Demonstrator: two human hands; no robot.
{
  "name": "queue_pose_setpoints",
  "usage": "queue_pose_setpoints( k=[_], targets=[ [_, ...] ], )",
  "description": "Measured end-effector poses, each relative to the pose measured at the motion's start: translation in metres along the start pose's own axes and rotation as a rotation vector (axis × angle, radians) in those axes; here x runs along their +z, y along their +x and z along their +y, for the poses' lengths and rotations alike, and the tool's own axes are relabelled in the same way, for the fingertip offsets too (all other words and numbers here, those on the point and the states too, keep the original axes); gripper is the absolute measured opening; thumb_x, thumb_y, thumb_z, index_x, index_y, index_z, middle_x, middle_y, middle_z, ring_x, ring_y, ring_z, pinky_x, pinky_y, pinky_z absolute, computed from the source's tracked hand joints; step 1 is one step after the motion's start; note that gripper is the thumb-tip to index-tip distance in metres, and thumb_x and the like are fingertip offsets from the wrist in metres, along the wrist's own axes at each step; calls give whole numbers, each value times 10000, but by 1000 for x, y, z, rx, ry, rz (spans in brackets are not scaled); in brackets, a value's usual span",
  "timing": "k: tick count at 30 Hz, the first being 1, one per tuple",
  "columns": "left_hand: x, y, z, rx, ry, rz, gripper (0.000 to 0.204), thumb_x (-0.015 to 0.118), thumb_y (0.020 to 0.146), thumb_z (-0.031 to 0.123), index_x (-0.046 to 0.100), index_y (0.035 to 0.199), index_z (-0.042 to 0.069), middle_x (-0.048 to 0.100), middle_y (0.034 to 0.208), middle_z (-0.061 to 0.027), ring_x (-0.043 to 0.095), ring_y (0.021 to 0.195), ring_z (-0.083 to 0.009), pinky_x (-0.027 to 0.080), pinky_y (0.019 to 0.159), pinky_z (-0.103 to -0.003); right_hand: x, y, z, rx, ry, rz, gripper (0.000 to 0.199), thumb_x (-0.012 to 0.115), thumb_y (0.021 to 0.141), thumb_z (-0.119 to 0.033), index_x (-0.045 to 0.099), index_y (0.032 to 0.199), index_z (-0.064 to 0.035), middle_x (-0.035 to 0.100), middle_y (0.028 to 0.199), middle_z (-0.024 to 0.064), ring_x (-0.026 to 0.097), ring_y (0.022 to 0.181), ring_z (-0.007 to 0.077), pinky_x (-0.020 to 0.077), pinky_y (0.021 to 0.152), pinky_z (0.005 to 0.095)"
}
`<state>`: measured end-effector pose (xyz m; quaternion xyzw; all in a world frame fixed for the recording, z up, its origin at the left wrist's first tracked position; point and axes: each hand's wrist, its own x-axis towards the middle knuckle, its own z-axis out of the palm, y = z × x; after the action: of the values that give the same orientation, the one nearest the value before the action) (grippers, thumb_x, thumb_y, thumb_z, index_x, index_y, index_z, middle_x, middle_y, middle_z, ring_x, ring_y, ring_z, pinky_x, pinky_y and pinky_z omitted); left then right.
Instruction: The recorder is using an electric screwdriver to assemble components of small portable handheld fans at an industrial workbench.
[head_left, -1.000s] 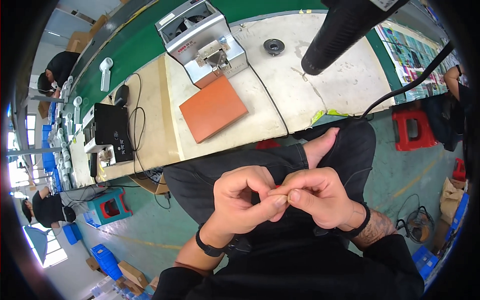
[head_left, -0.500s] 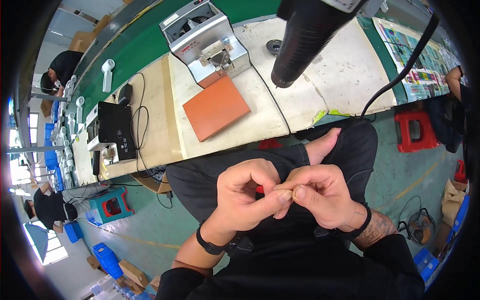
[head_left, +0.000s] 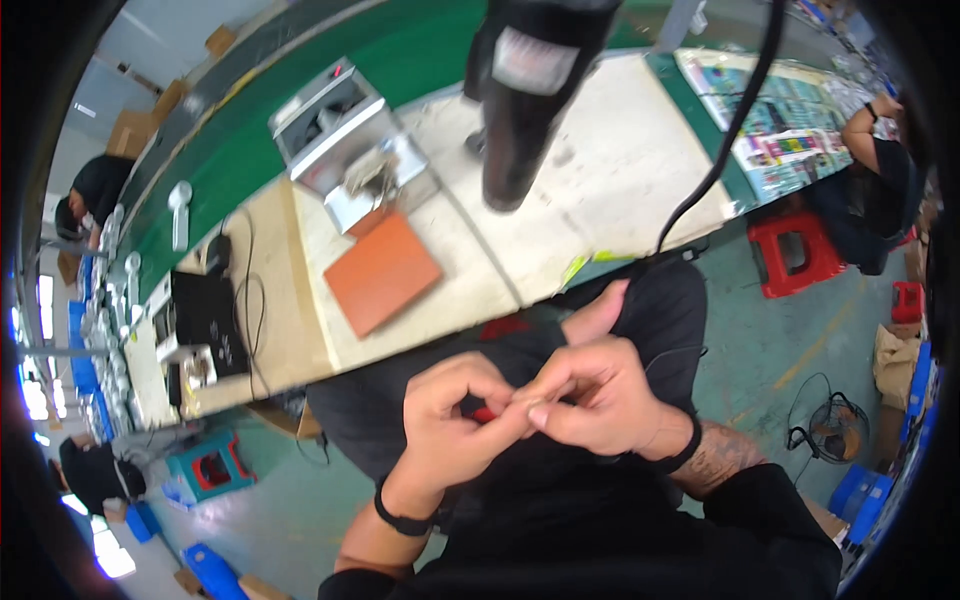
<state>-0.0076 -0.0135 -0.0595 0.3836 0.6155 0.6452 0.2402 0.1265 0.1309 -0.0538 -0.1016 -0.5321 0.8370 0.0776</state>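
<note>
My left hand (head_left: 455, 425) and right hand (head_left: 590, 400) pinch a small red part (head_left: 483, 413) over my lap, 6 o'clock of the orange pad (head_left: 383, 272); I judge steady fingertip pressure best.

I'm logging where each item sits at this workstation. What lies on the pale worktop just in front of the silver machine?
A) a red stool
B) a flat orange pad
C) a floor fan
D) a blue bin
B: a flat orange pad lies on the pale worktop directly below the silver machine in the head view; stool, bins and fan stand on the floor.
</note>
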Motion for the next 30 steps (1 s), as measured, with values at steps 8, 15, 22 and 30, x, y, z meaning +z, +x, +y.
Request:
queue_pose_setpoints(
  k=[8,15,22,30],
  targets=[
    [-21,7,-16,-482,-324,203,162,647,1009,55,673,1140,-36,669,899,-63,622,814,-133,513,774,-267,-79,-16,-13,-428,-749,361,198,773,903,-107,678,755,-18,651,646,72,614,565,134,496,628,282],
    [-63,148,37,183,-18,321,64,637,1022,100,613,982,56,610,871,-18,546,736,-98,449,689,-243,-254,8,-81,-441,-948,979,294,702,963,-198,625,760,0,560,575,76,514,539,126,418,523,306],
    [15,385,35,-279,-140,95,267,683,1003,323,651,1073,67,636,872,5,565,702,-116,454,635,-274,-342,28,-62,-327,-1347,1086,244,731,880,-264,633,738,-92,591,601,74,607,559,296,462,531,400],
    [99,511,-117,-318,741,-77,465,711,961,443,642,1170,33,661,931,-87,659,792,-191,571,628,-343,-374,28,-56,-535,-1246,1071,191,686,838,-176,570,715,-86,576,644,118,607,592,342,481,546,443]
  ],
)
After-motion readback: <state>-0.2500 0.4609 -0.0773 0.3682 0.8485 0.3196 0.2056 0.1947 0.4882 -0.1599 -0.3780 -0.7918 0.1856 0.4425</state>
